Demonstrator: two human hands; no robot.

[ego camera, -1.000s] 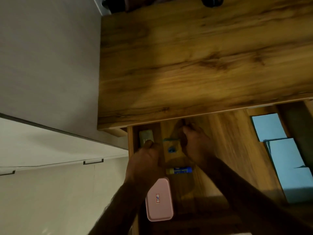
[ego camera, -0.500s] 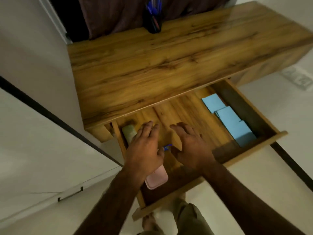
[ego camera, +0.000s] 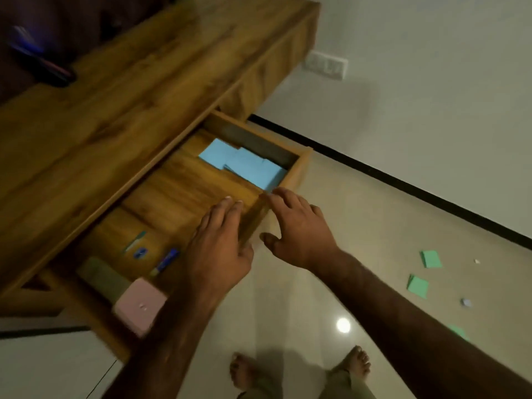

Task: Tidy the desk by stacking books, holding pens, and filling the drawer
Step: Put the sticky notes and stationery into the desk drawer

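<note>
Left hand [ego camera: 218, 249]: flat, fingers spread, on the drawer [ego camera: 299, 168] front rim, gripping nothing.
Right hand [ego camera: 299, 226]: open, fingertips on the same rim.
Drawer: pulled out under the counter [ego camera: 129, 105].
Inside: blue papers [ego camera: 244, 165], pen [ego camera: 165, 262], pink box [ego camera: 138, 306].

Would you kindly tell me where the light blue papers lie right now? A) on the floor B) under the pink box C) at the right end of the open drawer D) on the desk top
C: the light blue papers lie inside the open drawer at its right end, far from the pink box.
</note>
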